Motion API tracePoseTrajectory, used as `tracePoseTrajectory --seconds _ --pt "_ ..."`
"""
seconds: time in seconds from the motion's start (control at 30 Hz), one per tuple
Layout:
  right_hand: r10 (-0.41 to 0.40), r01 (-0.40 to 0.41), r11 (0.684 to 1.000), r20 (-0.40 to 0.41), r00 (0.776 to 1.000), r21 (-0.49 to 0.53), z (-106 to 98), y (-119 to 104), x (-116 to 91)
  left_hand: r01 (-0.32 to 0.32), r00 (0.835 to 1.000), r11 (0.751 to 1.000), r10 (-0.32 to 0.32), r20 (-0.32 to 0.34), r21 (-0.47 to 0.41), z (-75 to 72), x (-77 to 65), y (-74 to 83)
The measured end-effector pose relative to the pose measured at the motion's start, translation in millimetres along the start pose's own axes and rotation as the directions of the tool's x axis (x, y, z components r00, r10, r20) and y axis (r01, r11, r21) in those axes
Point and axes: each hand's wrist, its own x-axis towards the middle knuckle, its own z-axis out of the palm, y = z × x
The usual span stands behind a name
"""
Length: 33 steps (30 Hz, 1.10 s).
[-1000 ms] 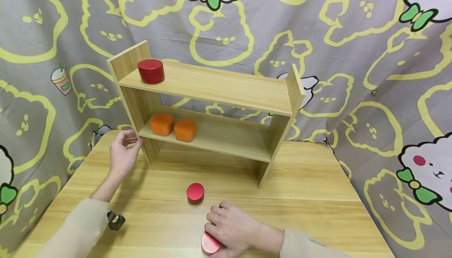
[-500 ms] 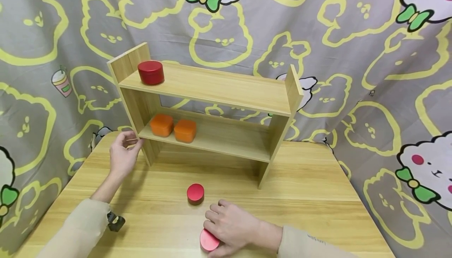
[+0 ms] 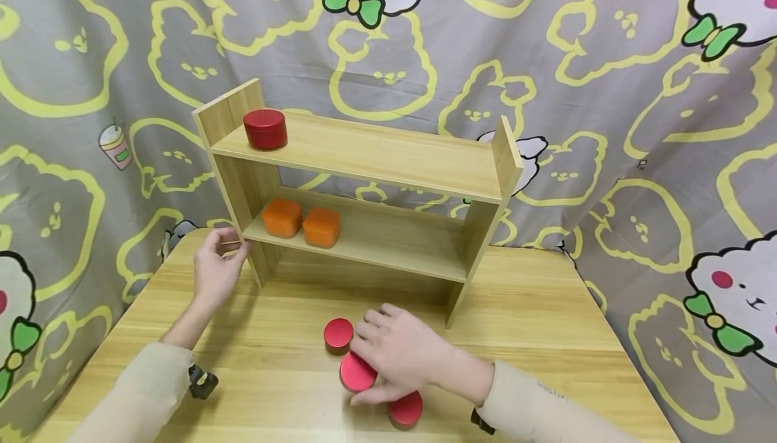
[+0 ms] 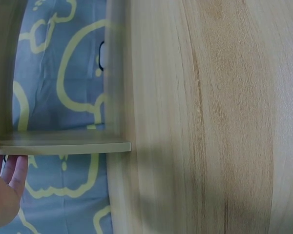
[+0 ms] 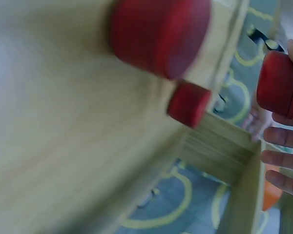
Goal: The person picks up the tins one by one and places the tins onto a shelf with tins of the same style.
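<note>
My right hand (image 3: 397, 352) grips a round red tin (image 3: 357, 371) between thumb and fingers; in the right wrist view this red tin (image 5: 279, 83) hangs above the tabletop. Two more red tins stand on the table, one (image 3: 338, 335) beyond the held tin and one (image 3: 405, 410) partly covered by the hand. At the left side of a two-tier wooden shelf (image 3: 364, 254), my left hand (image 3: 220, 264) pinches the side panel. In the left wrist view the left hand's fingers (image 4: 14, 173) lie against one face of that panel (image 4: 63, 147), the thumb mostly out of frame.
On the shelf's top board, a red tin (image 3: 265, 129) sits at the left end. Two orange square boxes (image 3: 301, 222) stand side by side on the middle board's left part. A patterned curtain (image 3: 388, 45) hangs behind the wooden table (image 3: 522, 362).
My right hand has lifted the red tin and moved it forward, uncovering another red tin on the table. The left hand stays on the shelf's side. The head view has shifted slightly.
</note>
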Motion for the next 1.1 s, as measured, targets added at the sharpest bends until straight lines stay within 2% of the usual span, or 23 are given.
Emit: tracePoseTrajectory --seconds 0.23,0.43,0.57,0.97,1.1 --pt "0.038 -0.038 0.999 -0.018 0.999 -0.013 -19 23 14 -0.005 1.000 1.000 0.005 0.000 0.002 3.1 -1.0 -0.3" --pt "0.065 -0.066 0.998 -0.090 0.994 -0.003 -35 40 24 -0.008 1.000 1.000 0.008 0.004 0.007 6.1 -3.1 -0.4" --pt "0.077 -0.083 0.996 -0.132 0.988 -0.042 -48 52 33 -0.014 1.000 1.000 0.014 0.004 0.006 7.7 -3.5 0.4" --pt "0.071 -0.098 0.985 -0.181 0.981 -0.144 -78 85 75 -0.009 1.000 1.000 0.009 -0.011 0.008 5.3 -1.7 2.0" --pt "0.086 -0.110 0.987 -0.194 0.977 -0.118 -84 93 87 -0.010 1.000 1.000 0.010 -0.009 -0.001 4.0 -0.9 3.5"
